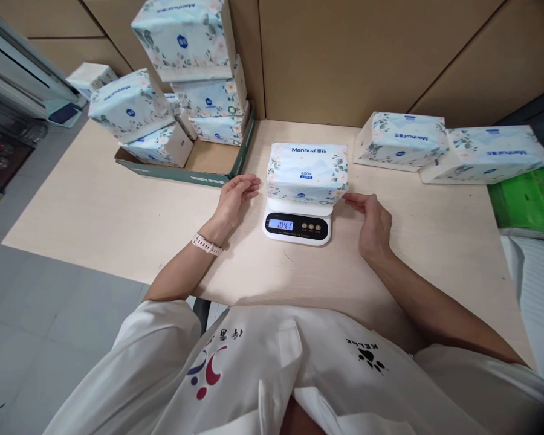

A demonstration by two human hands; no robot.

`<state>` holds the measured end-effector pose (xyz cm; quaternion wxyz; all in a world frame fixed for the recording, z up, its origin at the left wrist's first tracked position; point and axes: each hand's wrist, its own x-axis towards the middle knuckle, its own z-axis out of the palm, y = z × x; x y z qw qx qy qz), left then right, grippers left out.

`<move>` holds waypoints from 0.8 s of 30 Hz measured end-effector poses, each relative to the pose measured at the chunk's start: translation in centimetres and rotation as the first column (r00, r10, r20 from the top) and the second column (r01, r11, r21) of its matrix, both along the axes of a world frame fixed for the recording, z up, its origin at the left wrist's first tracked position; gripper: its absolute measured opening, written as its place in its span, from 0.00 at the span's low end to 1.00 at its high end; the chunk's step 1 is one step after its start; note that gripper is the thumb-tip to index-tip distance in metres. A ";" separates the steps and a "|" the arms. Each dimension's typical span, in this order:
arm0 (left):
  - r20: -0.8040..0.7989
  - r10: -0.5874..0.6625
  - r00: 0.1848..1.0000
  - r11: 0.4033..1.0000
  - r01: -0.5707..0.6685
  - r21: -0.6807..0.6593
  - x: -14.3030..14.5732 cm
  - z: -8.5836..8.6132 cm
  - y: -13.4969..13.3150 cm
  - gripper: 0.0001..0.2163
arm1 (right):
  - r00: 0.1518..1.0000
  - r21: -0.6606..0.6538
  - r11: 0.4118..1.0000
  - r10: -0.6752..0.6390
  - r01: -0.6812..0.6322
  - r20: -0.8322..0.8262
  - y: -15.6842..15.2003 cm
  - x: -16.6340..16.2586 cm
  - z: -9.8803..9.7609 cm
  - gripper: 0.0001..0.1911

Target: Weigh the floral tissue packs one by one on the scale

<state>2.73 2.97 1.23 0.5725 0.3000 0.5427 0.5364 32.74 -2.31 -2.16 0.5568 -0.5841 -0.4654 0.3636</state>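
A pack of tissues, pale blue with printed flowers, lies on a white kitchen scale in the middle of the table. The scale's lit display seems to read 104.1. Left of the pack, my left hand rests near the table with its fingers stretched out, a small gap from the pack. On the other side, my right hand holds nothing. Its extended fingertips are by the pack's lower right corner; whether they touch it I cannot tell.
A shallow green cardboard tray at the back left holds several stacked tissue packs. Two more packs sit at the back right, beside a green crate. Brown cardboard boxes form a wall behind the table.
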 end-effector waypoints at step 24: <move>-0.011 0.005 1.000 1.000 -0.005 -0.011 0.1 0.3 -0.1 0.07 | 1.000 0.041 0.999 0.003 -0.003 0.014 0.1 -0.2 0.3 0.31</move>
